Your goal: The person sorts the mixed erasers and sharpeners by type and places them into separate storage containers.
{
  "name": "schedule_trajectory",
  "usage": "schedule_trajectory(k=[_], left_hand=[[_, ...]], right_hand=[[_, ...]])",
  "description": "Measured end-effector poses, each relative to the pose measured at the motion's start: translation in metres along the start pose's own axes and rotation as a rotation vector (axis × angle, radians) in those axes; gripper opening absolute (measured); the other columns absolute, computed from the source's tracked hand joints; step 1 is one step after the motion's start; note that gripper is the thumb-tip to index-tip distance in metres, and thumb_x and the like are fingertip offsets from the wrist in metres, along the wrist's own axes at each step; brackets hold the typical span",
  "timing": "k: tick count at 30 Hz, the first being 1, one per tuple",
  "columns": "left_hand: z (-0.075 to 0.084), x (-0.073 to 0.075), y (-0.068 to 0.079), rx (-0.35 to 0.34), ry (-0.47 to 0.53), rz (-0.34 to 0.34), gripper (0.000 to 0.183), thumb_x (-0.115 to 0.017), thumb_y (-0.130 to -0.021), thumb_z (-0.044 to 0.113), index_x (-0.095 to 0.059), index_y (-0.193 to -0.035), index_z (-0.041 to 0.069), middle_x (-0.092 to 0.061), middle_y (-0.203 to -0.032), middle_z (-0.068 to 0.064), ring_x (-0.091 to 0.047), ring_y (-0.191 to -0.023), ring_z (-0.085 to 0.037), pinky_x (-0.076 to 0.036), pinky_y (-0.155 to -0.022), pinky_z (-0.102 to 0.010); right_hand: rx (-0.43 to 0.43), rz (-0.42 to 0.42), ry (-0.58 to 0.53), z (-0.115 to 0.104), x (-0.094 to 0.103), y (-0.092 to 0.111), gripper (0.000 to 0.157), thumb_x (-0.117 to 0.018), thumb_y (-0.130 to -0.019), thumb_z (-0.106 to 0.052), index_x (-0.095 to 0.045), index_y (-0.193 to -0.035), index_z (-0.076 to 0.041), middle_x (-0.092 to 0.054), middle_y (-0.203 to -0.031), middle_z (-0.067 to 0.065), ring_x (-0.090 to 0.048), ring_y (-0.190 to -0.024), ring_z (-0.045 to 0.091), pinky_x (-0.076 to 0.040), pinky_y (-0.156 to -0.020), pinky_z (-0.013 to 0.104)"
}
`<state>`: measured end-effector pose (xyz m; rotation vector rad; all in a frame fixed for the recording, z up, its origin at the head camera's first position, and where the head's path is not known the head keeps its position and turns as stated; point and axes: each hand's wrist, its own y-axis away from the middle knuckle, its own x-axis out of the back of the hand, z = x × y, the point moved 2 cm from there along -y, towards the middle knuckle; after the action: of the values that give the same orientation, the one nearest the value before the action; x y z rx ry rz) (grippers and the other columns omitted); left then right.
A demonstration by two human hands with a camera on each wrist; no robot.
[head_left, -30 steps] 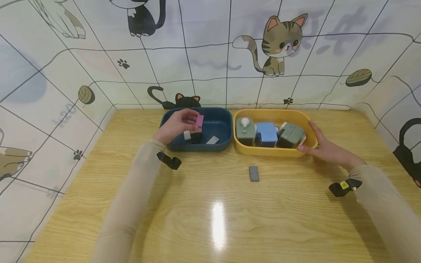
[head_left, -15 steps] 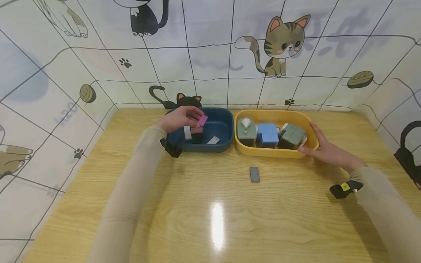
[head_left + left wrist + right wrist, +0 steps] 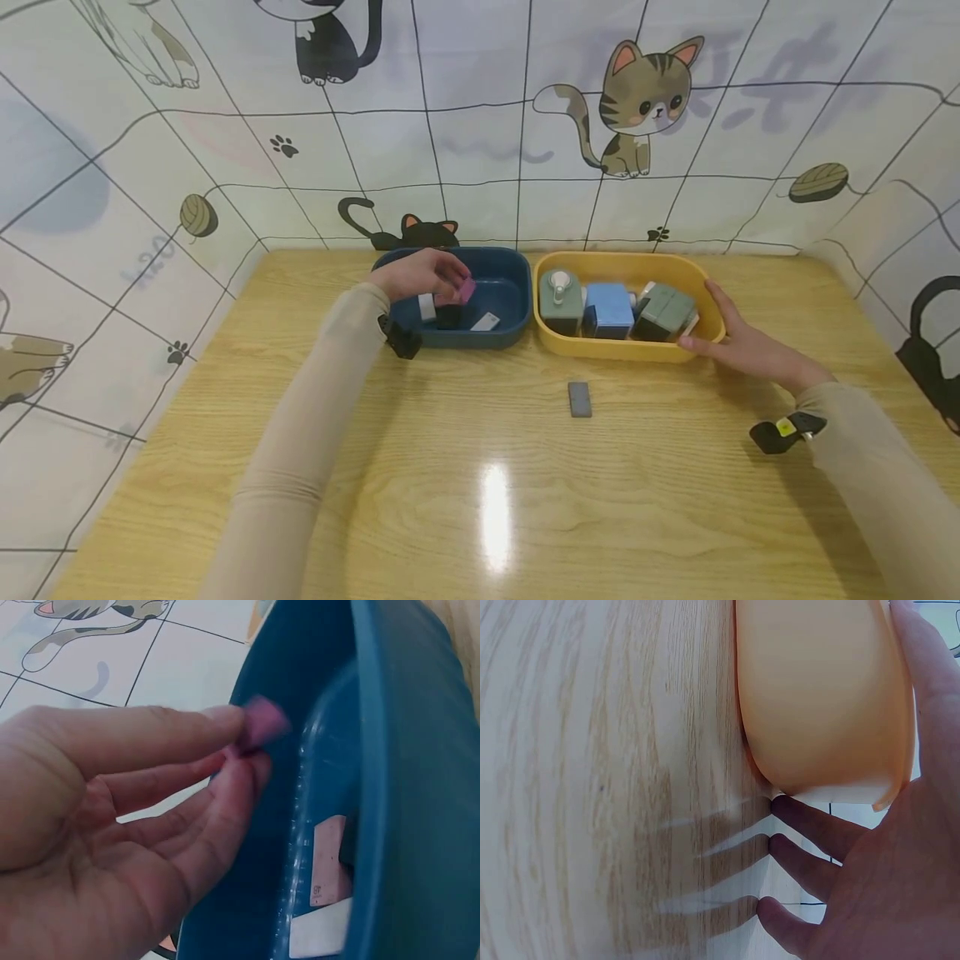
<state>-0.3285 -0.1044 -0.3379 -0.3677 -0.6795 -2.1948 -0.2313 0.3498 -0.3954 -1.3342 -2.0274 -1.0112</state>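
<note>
Between thumb and fingers, my left hand [image 3: 420, 276] pinches a small pink block [image 3: 467, 289] over the blue bin [image 3: 480, 339]; the block is blurred in the left wrist view. Below it in the bin lie a white block [image 3: 427, 307], a dark block [image 3: 448, 318] mostly under the fingers, and a flat white piece [image 3: 486, 322]. My right hand [image 3: 750, 343] rests against the right end of the yellow bin [image 3: 615, 348], thumb at the front rim. In the right wrist view its fingers [image 3: 814, 829] are spread and straight, tips by the table.
Inside the yellow bin stand a green box with a white top fitting [image 3: 561, 310], a blue box [image 3: 609, 311] and a tilted green box [image 3: 665, 312]. A flat grey piece [image 3: 580, 400] lies on the wooden table [image 3: 420, 483]. A cat-patterned sheet [image 3: 480, 150] rises behind.
My left hand has shifted slightly right with the pink block, rising a little and then lowering toward the blue bin; the block has turned in the fingers. The right hand stays at the yellow bin.
</note>
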Motion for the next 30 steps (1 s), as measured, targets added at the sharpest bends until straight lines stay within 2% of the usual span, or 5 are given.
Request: schedule_trajectory(k=[3,9,16,23,30], left_hand=[[-0.001,-0.0009,0.0024,0.012,0.001,-0.013,0.051,-0.063,-0.088,0.0,-0.047,-0.136,-0.004,-0.054,-0.128,-0.022,-0.056,-0.111,-0.033,-0.041,-0.097,-0.045],[-0.0068,-0.0012,0.0049,-0.007,0.031,-0.009,0.053,-0.063,-0.091,0.005,-0.044,-0.139,-0.005,-0.051,-0.131,-0.025,-0.056,-0.113,-0.037,-0.044,-0.096,-0.041],[-0.0077,-0.0039,0.0049,-0.035,-0.005,-0.011,0.049,-0.062,-0.093,0.009,-0.046,-0.138,-0.002,-0.054,-0.128,-0.021,-0.059,-0.107,-0.027,-0.045,-0.095,-0.039],[-0.0052,-0.0077,0.0054,-0.055,-0.052,-0.004,0.049,-0.063,-0.093,0.011,-0.047,-0.137,-0.002,-0.056,-0.127,-0.02,-0.059,-0.105,-0.027,-0.046,-0.09,-0.038],[-0.0069,-0.0092,0.0066,-0.073,-0.064,-0.005,0.049,-0.063,-0.093,0.01,-0.047,-0.137,-0.003,-0.056,-0.126,-0.021,-0.057,-0.108,-0.027,-0.045,-0.093,-0.039]], right_hand=[[-0.002,-0.001,0.004,-0.0007,0.0003,0.0002,0.104,-0.054,-0.095,-0.049,0.033,-0.146,-0.023,0.009,-0.147,0.043,-0.016,-0.122,0.071,-0.018,-0.094,0.077],[-0.006,-0.002,-0.008,-0.0017,0.0003,-0.0001,0.104,-0.055,-0.095,-0.049,0.032,-0.146,-0.024,0.014,-0.148,0.039,-0.013,-0.124,0.07,-0.016,-0.095,0.077],[0.017,0.008,-0.028,-0.0019,0.0003,0.0001,0.105,-0.057,-0.095,-0.046,0.03,-0.147,-0.023,0.014,-0.149,0.039,-0.012,-0.125,0.069,-0.016,-0.096,0.076],[-0.001,-0.004,-0.021,-0.0001,0.0002,-0.0002,0.104,-0.055,-0.095,-0.048,0.032,-0.146,-0.024,0.014,-0.148,0.039,-0.011,-0.125,0.07,-0.016,-0.095,0.077],[0.003,-0.007,-0.008,-0.0014,0.0009,0.0003,0.104,-0.055,-0.095,-0.048,0.032,-0.146,-0.023,0.018,-0.15,0.036,-0.011,-0.125,0.069,-0.016,-0.094,0.077]])
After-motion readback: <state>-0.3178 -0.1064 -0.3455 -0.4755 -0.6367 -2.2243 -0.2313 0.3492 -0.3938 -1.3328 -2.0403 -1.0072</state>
